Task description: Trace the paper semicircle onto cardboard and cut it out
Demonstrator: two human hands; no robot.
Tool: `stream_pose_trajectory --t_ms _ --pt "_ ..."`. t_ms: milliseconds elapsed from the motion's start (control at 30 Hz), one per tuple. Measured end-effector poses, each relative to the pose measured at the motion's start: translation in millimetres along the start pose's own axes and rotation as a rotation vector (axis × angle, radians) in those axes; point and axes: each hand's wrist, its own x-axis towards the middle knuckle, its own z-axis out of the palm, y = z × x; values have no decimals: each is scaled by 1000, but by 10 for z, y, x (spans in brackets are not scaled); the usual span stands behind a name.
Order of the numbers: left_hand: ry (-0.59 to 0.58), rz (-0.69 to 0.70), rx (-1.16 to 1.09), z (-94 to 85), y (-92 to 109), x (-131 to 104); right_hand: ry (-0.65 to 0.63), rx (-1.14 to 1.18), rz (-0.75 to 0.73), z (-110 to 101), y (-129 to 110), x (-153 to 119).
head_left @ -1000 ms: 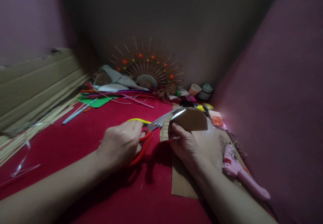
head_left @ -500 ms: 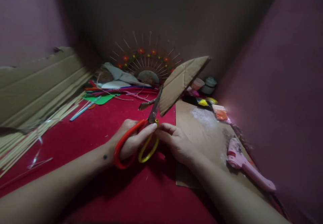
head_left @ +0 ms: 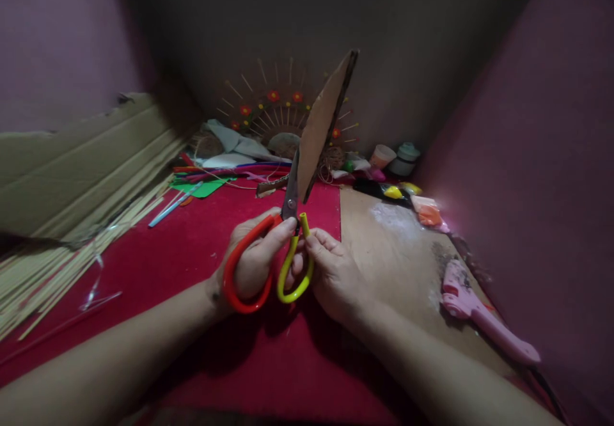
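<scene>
A pair of scissors with one red and one yellow handle is held in front of me, blades pointing up and away. My left hand is closed around the red handle, its thumb near the pivot. My right hand pinches the yellow handle at its upper right side, fingers partly behind the loop. A curved piece of brown cardboard stands tilted at the blades, nearly edge-on to me. How the blades meet it is partly hidden. A narrow cardboard strip sticks out left of the blades.
A pink glue gun lies on a cardboard sheet at the right. Thin sticks and a large cardboard panel are at the left. A decorated half-round stick piece stands at the back, with coloured pipe cleaners before it.
The curved cardboard has turned from showing its broad face to nearly edge-on, its tip swinging up and left. My right fingers have shifted down along the yellow handle. The view has moved slightly.
</scene>
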Motion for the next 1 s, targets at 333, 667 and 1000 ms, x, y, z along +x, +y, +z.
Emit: stream_pose_trajectory --t_ms 333,667,1000 --pt "83 -66 -83 20 3 58 269 281 62 163 10 -50" --pt "140 -115 -145 36 -50 71 520 499 371 325 -57 -141" --pt "280 -9 -67 5 -12 73 281 372 499 317 -211 -202"
